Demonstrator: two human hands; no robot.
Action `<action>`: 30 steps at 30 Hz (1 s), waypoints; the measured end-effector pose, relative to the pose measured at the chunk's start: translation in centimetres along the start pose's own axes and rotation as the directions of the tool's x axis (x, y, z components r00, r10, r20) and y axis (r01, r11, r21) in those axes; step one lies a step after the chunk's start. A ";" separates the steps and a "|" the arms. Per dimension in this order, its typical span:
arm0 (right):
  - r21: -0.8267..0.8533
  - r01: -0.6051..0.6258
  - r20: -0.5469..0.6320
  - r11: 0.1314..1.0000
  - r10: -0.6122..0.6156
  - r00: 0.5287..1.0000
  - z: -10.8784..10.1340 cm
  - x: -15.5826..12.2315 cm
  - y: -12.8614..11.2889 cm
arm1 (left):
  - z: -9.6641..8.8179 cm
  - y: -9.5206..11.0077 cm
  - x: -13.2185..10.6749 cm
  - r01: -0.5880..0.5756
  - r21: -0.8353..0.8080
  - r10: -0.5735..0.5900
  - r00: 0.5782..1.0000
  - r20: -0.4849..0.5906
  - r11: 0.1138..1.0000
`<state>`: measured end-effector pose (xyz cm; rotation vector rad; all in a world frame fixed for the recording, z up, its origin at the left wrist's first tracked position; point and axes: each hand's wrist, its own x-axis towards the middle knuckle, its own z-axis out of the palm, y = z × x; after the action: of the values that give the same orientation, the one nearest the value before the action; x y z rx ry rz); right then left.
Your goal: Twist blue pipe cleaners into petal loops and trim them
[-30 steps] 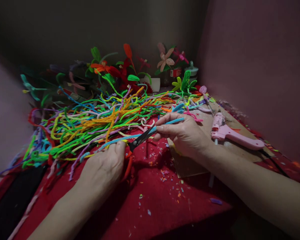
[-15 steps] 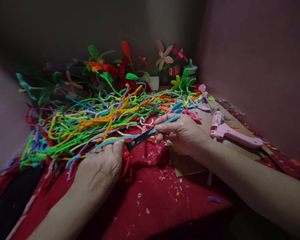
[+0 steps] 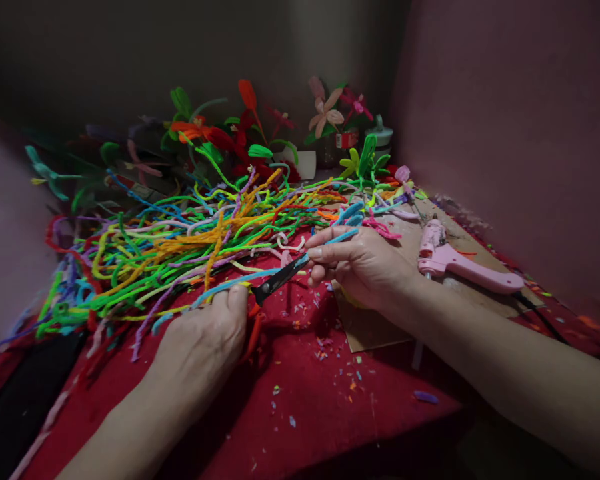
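Note:
My left hand is wrapped round a pair of scissors with black blades and orange-red handles. Its fingers are partly hidden behind the back of the hand. The blades point up and to the right, reaching the fingertips of my right hand. Between thumb and fingers, my right hand pinches a light blue pipe cleaner. The blade tips meet the pipe cleaner there. A long blue stretch of pipe cleaner trails leftward past the scissors and over my left hand. Whether the blades are fully closed on it is hard to see.
A large heap of coloured pipe cleaners covers the left and middle of the red cloth. Pipe-cleaner flowers stand at the back. A pink glue gun lies on cardboard at right, its cord trailing. Fuzz scraps litter the front.
The view has shifted slightly. The loose tail of the blue pipe cleaner beside my left hand has moved a little to the right. Both hands keep nearly the same pose.

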<state>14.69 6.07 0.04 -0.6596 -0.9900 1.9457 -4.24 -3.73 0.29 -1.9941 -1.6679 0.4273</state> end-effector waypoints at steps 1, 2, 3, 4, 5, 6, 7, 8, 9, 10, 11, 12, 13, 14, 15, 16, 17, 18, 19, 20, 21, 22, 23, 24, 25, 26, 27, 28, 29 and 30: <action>0.001 0.003 0.004 1.000 -0.003 1.000 0.0 0.0 0.0 | 0.1 0.0 0.0 -0.008 -0.009 0.008 1.000 0.003 1.000; 0.004 0.004 0.006 1.000 -0.004 1.000 0.0 0.0 0.0 | 0.1 0.0 0.0 -0.016 -0.016 0.016 1.000 0.010 1.000; 0.009 0.003 0.006 1.000 -0.003 1.000 0.0 0.0 0.0 | 0.2 0.1 0.1 -0.019 -0.021 0.020 1.000 0.022 1.000; 0.014 0.001 0.004 1.000 -0.001 1.000 0.1 0.0 0.0 | 0.2 0.1 0.1 -0.018 -0.024 0.019 0.999 0.035 1.000; 0.017 0.001 -0.001 1.000 -0.001 1.000 0.1 0.0 0.0 | 0.2 0.1 0.1 -0.015 -0.027 0.016 0.999 0.050 1.000; 0.019 0.001 -0.006 1.000 -0.001 1.000 0.1 0.0 0.0 | 0.2 0.1 0.1 -0.011 -0.033 0.013 0.998 0.063 0.999; 0.020 0.000 -0.012 1.000 0.001 1.000 0.1 0.0 0.0 | 0.2 0.2 0.1 -0.013 -0.046 0.017 0.997 0.076 0.999; 0.020 0.000 -0.017 1.000 0.001 1.000 0.2 0.1 0.0 | 0.1 0.2 0.0 -0.016 -0.062 0.021 0.996 0.088 0.998; 0.017 -0.002 -0.020 1.000 0.003 1.000 0.2 0.1 0.0 | 0.1 0.2 0.0 -0.014 -0.080 0.022 0.995 0.097 0.997; 0.014 -0.003 -0.023 1.000 0.004 1.000 0.2 0.1 0.0 | 0.0 0.3 0.0 -0.010 -0.098 0.021 0.994 0.107 0.995; 0.011 -0.003 -0.027 1.000 0.003 1.000 0.2 0.1 0.0 | 0.0 0.3 0.0 -0.003 -0.113 0.017 0.993 0.118 0.994; 0.008 0.001 -0.031 1.000 -0.001 1.000 0.2 0.1 0.0 | -0.1 0.4 0.0 0.005 -0.125 0.011 0.992 0.128 0.992; 0.006 0.009 -0.032 1.000 -0.009 0.999 0.2 0.1 0.0 | -0.2 0.4 0.1 0.012 -0.133 0.006 0.991 0.133 0.991; 0.004 0.020 -0.033 1.000 -0.020 0.999 0.1 0.1 0.0 | -0.2 0.4 0.1 0.013 -0.138 0.006 0.991 0.135 0.990; 0.000 0.032 -0.033 0.999 -0.032 0.999 0.1 0.1 0.0 | -0.3 0.4 0.1 0.006 -0.145 0.014 0.991 0.135 0.989; -0.007 0.041 -0.035 0.999 -0.041 0.999 0.1 0.1 0.0 | -0.3 0.4 0.1 -0.004 -0.150 0.024 0.991 0.132 0.989; -0.016 0.046 -0.039 0.999 -0.047 0.998 0.1 0.1 0.1 | -0.2 0.4 0.1 -0.011 -0.155 0.031 0.991 0.129 0.988; -0.026 0.051 -0.044 0.998 -0.052 0.998 0.1 0.1 0.1 | -0.1 0.4 0.1 -0.015 -0.158 0.036 0.991 0.130 0.987; -0.035 0.053 -0.049 0.998 -0.055 0.997 0.1 0.1 0.0 | 0.0 0.4 0.0 -0.017 -0.160 0.039 0.990 0.133 0.987; -0.043 0.056 -0.052 0.997 -0.058 0.997 0.2 0.2 0.0 | 0.1 0.4 0.0 -0.015 -0.160 0.037 0.990 0.134 0.987; -0.048 0.060 -0.052 0.997 -0.062 0.997 0.2 0.2 0.0 | 0.3 0.4 -0.1 -0.010 -0.160 0.031 0.991 0.128 0.987; -0.051 0.065 -0.050 0.997 -0.068 0.996 0.3 0.2 0.0 | 0.4 0.4 -0.1 -0.003 -0.157 0.021 0.993 0.115 0.988; -0.054 0.070 -0.049 0.996 -0.072 0.996 0.3 0.2 0.0 | 0.5 0.4 -0.1 0.007 -0.149 0.009 0.995 0.102 0.989; -0.056 0.072 -0.049 0.996 -0.074 0.996 0.3 0.2 0.0 | 0.5 0.4 -0.1 0.019 -0.137 -0.006 0.996 0.089 0.990; -0.058 0.072 -0.049 0.996 -0.075 0.996 0.4 0.2 0.0 | 0.4 0.5 0.0 0.027 -0.125 -0.017 0.997 0.080 0.992; -0.059 0.073 -0.047 0.996 -0.076 0.996 0.4 0.2 0.0 | 0.2 0.5 0.0 0.032 -0.113 -0.023 0.996 0.082 0.993; -0.062 0.073 -0.044 0.995 -0.076 0.996 0.4 0.2 0.1 | 0.0 0.5 0.1 0.034 -0.101 -0.024 0.995 0.092 0.994; -0.064 0.075 -0.041 0.995 -0.077 0.996 0.4 0.2 0.1 | -0.2 0.5 0.2 0.033 -0.092 -0.024 0.994 0.105 0.995; -0.067 0.076 -0.040 0.995 -0.078 0.996 0.4 0.2 0.1 | -0.4 0.6 0.2 0.033 -0.087 -0.022 0.993 0.116 0.996; -0.072 0.076 -0.038 0.995 -0.079 0.996 0.4 0.2 0.1 | -0.5 0.6 0.2 0.030 -0.083 -0.020 0.992 0.124 0.996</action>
<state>14.27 6.03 0.13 -0.6874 -1.0475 1.8300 -3.46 -3.65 0.40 -2.0418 -1.8124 0.4870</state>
